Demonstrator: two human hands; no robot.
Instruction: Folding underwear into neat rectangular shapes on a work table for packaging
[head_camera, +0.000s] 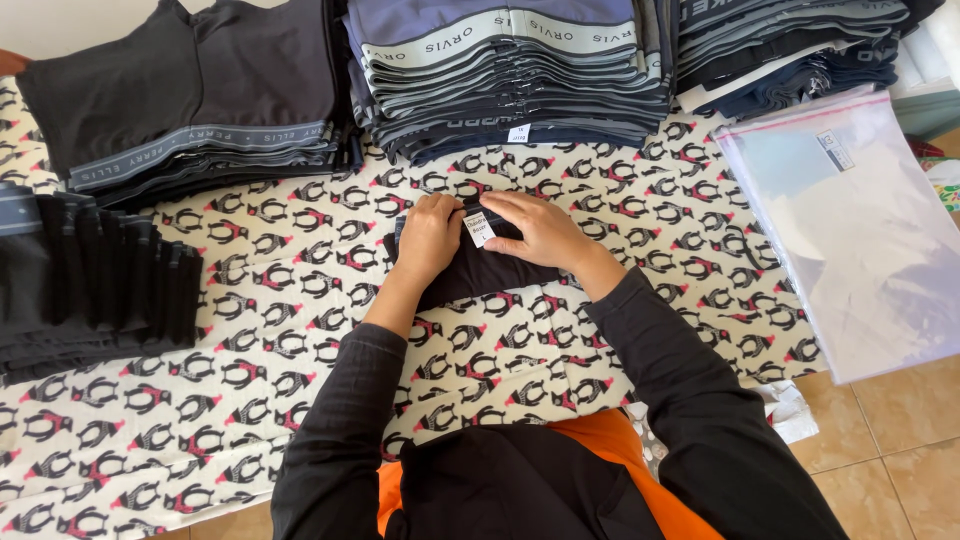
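Observation:
A folded black garment (478, 275) lies on a cream cloth (300, 340) printed with small black penguins. My left hand (430, 238) presses down on the garment's left part, fingers curled over its far edge. My right hand (540, 228) rests on its right part, fingertips touching a small white paper tag (479, 228) stuck on the fabric between both hands. Dark long sleeves cover both my arms.
Stacks of folded underwear line the far edge: a dark pile (190, 100) at left, a tall grey-blue pile (510, 75) in the middle, another (790, 45) at right. A row of folded black pieces (95, 275) sits at left. Clear plastic bags (860, 230) lie at right over tiled floor (890, 450).

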